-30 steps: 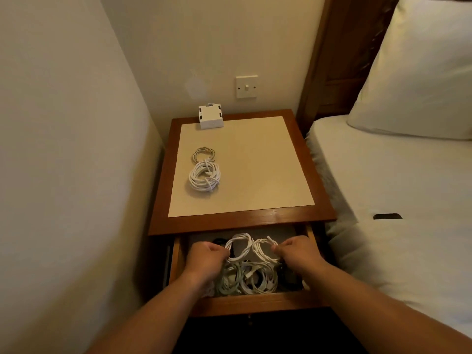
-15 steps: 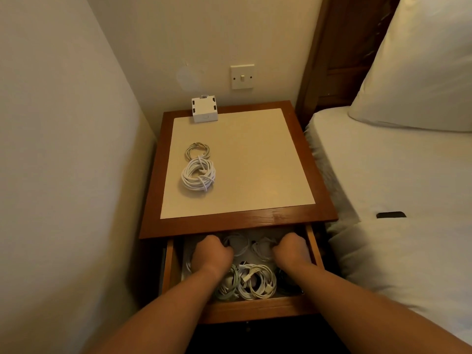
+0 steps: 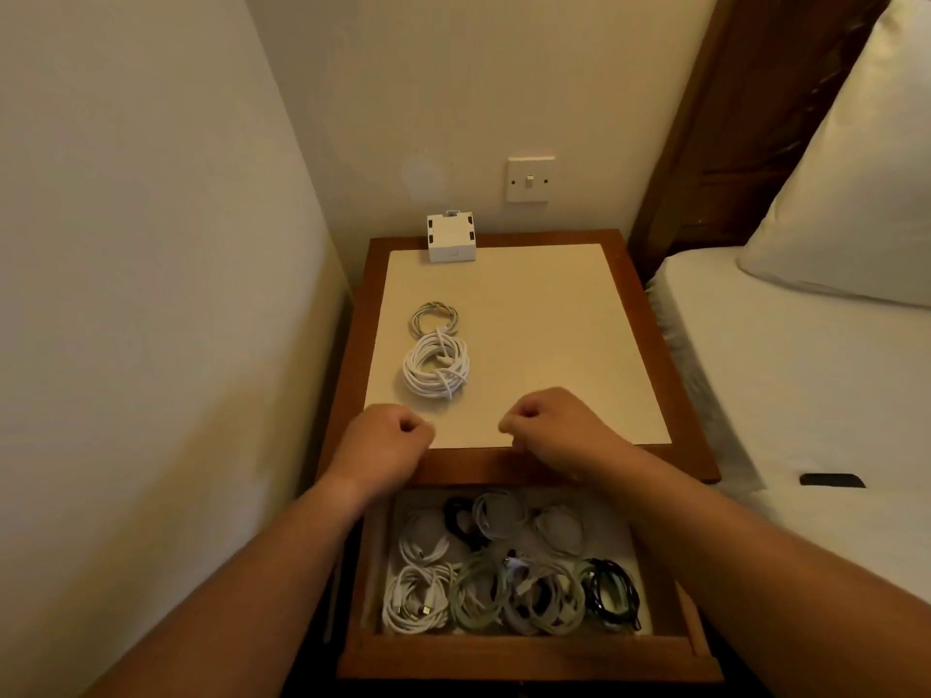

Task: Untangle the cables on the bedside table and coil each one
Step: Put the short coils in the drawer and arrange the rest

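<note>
Two coiled cables lie on the left of the bedside table (image 3: 544,345): a small greyish coil (image 3: 433,317) and, touching it on the near side, a larger white coil (image 3: 437,367). Below the top, the drawer (image 3: 524,652) stands pulled out and holds several coiled cables (image 3: 504,571), white, pale green and black. My left hand (image 3: 385,440) and my right hand (image 3: 549,425) hover over the table's front edge, apart from each other. Both are curled into fists, and I see nothing held in either.
A white box (image 3: 451,236) sits at the table's back edge under a wall switch (image 3: 528,178). A wall runs close along the left. The bed (image 3: 806,395) with a pillow (image 3: 856,193) and a small black object (image 3: 831,480) adjoins the right side.
Both hands have come up out of the drawer to the table's front edge. The coils they were touching stay in the drawer.
</note>
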